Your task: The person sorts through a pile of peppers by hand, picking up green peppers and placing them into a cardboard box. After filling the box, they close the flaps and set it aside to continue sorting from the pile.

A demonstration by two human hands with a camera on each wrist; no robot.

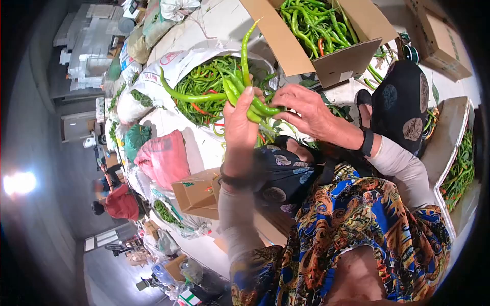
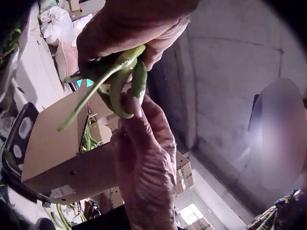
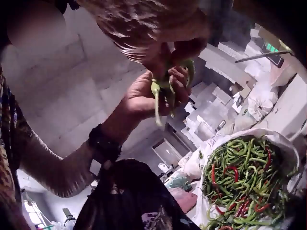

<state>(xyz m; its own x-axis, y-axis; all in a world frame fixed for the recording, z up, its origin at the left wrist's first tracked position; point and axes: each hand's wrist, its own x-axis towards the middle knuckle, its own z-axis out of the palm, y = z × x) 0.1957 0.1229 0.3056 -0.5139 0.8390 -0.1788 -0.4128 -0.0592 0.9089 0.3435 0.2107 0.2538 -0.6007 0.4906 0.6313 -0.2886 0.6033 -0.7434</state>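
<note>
Soft daylight, strong fisheye, dark borders

The head view is bright and quite sharp in the centre, where the green peppers [image 1: 240, 94] keep a clean colour; its edges bend and go black, and a white glare spot [image 1: 19, 182] burns at the left. In the wrist views the left hand [image 2: 144, 167] and right hand [image 3: 144, 21] sit near the lens, dim, reddish and unfocused.

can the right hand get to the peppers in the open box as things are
Probably yes. The box stands open just beyond the right hand, with nothing between; but that hand now pinches the peppers the left hand holds.
</note>
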